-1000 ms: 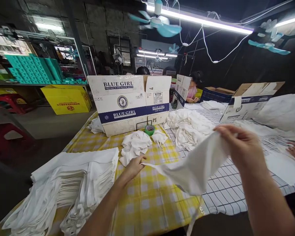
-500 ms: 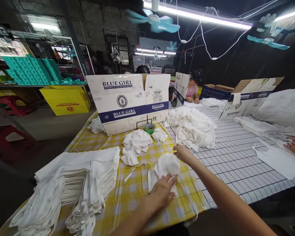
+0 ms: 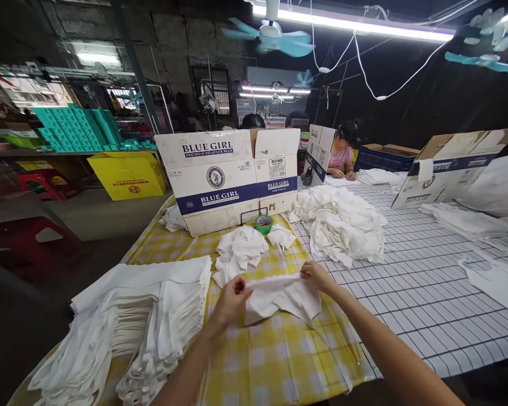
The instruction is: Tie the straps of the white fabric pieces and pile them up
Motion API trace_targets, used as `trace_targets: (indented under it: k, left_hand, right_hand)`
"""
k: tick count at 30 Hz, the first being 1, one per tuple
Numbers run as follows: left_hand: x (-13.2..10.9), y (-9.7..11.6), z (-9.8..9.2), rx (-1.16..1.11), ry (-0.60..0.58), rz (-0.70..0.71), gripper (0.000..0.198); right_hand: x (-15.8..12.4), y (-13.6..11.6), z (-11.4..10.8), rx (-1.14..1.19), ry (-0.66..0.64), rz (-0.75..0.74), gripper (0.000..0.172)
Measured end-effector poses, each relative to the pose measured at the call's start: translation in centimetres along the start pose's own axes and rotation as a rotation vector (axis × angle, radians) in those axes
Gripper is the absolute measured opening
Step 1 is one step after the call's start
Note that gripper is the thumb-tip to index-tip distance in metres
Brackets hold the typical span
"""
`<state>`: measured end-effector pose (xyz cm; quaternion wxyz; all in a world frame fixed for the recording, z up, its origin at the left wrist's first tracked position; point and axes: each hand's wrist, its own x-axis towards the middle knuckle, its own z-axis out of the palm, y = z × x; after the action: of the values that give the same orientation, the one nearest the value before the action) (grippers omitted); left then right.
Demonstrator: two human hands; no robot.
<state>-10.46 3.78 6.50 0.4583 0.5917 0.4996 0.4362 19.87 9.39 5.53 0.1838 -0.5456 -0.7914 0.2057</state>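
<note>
A white cloth piece (image 3: 281, 299) is stretched between both hands just above the yellow checked tablecloth (image 3: 254, 361). My left hand (image 3: 233, 296) pinches its upper left corner, and my right hand (image 3: 315, 276) grips its upper right corner. The top edge runs nearly straight between them, while the lower part hangs in loose folds. From its right side a thin white strap trails to the table's front edge. Crumpled white cloths (image 3: 241, 251) lie just beyond my left hand. A neat stack of white strapped cloth pieces (image 3: 148, 304) sits to the left.
A green tape roll (image 3: 263, 224) rests before a standing Blue Girl carton (image 3: 220, 186). To its right is a large heap of white cloth (image 3: 338, 223) on the black-and-white grid cloth (image 3: 406, 304). Across the table a person in pink (image 3: 342, 160) sits beside another carton.
My left hand has lifted off the flat cloth and moved to its upper left corner, now pinching it. The cloth's top edge is pulled straight between both hands. The view has shifted slightly left.
</note>
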Motion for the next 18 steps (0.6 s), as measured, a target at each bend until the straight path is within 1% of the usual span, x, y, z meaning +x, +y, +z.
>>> trace_targets:
  k: [2,4,6,7,9,12,15,17,18]
  left_hand:
    - [0.9,1.1,-2.6,-0.058,0.05,0.035,0.034]
    - [1.4,2.8,-4.7,-0.046,0.051,0.083,0.032]
    - [1.8,5.1,-6.2,0.019,-0.001,0.114,0.038]
    - [2.0,6.4,-6.8,0.062,-0.041,0.128,0.039]
    - [2.4,9.4,-7.8,0.147,-0.119,0.176,0.032]
    - [3.1,14.2,-8.9,0.273,-0.209,0.27,0.024]
    - [2.9,19.2,-9.7,0.375,-0.246,0.353,0.024]
    - [2.2,22.1,-10.2,0.375,-0.259,0.415,0.026]
    - [1.8,23.4,-10.5,0.344,-0.264,0.447,0.028]
  right_hand:
    - [-0.3,-0.5,-1.3,0.066,0.015,-0.028,0.021]
    - [-0.9,-1.4,-3.2,0.174,0.029,-0.05,0.031]
    - [-1.5,-2.7,-5.6,0.385,0.038,-0.067,0.038]
    - [-1.8,-3.5,-7.0,0.512,0.052,-0.086,0.039]
    - [-2.2,-5.5,-10.0,0.725,0.107,-0.161,0.038]
    - [-2.6,-8.8,-14.8,0.848,0.222,-0.297,0.04]
    - [-3.2,-12.2,-19.4,0.953,0.281,-0.389,0.043]
    - [-3.8,-14.1,-22.0,1.034,0.294,-0.416,0.043]
    - [-4.1,-14.9,-23.1,1.072,0.299,-0.405,0.043]
